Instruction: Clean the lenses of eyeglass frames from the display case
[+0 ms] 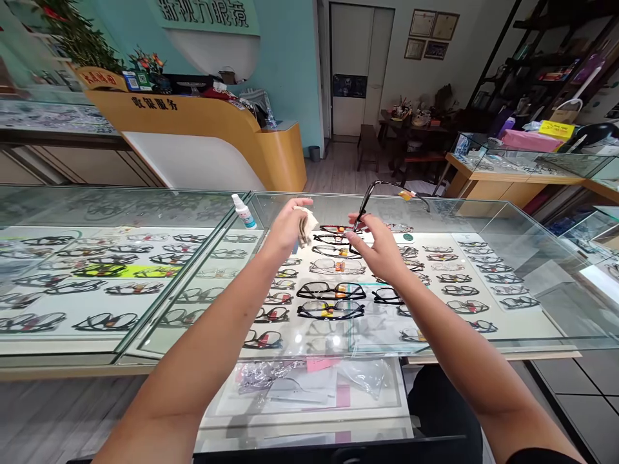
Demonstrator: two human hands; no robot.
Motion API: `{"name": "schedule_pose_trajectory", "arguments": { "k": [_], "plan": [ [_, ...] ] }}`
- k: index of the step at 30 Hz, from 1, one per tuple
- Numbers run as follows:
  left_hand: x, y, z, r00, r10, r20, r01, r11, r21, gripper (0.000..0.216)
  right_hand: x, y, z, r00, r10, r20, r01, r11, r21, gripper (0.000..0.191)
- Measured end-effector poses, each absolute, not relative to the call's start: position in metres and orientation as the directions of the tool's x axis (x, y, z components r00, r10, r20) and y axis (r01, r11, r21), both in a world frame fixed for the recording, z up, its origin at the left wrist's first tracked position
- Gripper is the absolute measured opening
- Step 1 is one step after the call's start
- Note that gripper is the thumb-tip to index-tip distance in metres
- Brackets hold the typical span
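Observation:
My left hand (287,227), closed, pinches a crumpled pale cloth (307,225) over the glass counter. Opposite it, my right hand (380,246) grips a pair of black-framed eyeglasses (364,202) by one side, with the frame raised above the counter. An orange tag (407,194) hangs on these glasses. The cloth and the glasses are apart. Beneath both hands, two black eyeglasses (331,310) lie with other pairs in the middle of the display. A white spray bottle (244,211) with a blue label stands left of my left hand.
The glass display counter (483,348) holds rows of eyeglasses on both sides. Below its near edge, an open drawer (304,419) contains plastic bags and papers. A curved wooden reception desk (193,116) stands beyond at left, and another glass case (532,164) at right.

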State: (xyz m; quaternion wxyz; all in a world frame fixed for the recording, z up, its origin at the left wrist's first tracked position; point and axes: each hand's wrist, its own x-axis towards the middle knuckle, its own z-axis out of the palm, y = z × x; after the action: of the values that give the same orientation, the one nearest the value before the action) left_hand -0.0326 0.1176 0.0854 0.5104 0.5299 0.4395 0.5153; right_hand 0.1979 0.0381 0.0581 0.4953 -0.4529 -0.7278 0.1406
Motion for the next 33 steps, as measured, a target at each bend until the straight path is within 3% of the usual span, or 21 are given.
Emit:
{"name": "schedule_pose_trajectory", "arguments": {
  "k": [3,7,13,18,24,30,33],
  "plan": [
    [-0.049,0.138,0.077,0.016,1.000,-0.021,0.169,0.018,0.985,0.055,0.200,0.039,0.058,-0.092,0.795,0.600,0.551,0.542,-0.634,0.038],
    [-0.061,0.155,0.063,-0.063,0.997,-0.042,0.403,0.064,0.913,0.045,0.201,0.040,0.058,-0.109,0.782,0.614,0.564,0.557,-0.609,0.038],
    [-0.077,0.170,0.056,-0.177,0.984,0.006,0.440,0.074,0.895,0.040,0.202,0.040,0.059,-0.125,0.775,0.620,0.577,0.565,-0.590,0.038],
    [-0.091,0.172,0.064,-0.163,0.986,-0.025,0.472,0.100,0.876,0.027,0.203,0.041,0.057,-0.117,0.775,0.622,0.590,0.558,-0.584,0.036],
    [-0.102,0.170,0.079,-0.003,0.995,-0.100,0.388,0.093,0.917,0.036,0.204,0.042,0.055,-0.106,0.781,0.615,0.594,0.546,-0.592,0.035],
    [-0.111,0.164,0.084,0.161,0.952,-0.259,0.453,0.162,0.877,0.055,0.204,0.043,0.054,-0.115,0.776,0.621,0.581,0.559,-0.591,0.037],
    [-0.114,0.165,0.084,0.203,0.947,-0.250,0.490,0.123,0.863,0.040,0.204,0.043,0.053,-0.115,0.777,0.619,0.582,0.558,-0.592,0.035]
  ]
}}
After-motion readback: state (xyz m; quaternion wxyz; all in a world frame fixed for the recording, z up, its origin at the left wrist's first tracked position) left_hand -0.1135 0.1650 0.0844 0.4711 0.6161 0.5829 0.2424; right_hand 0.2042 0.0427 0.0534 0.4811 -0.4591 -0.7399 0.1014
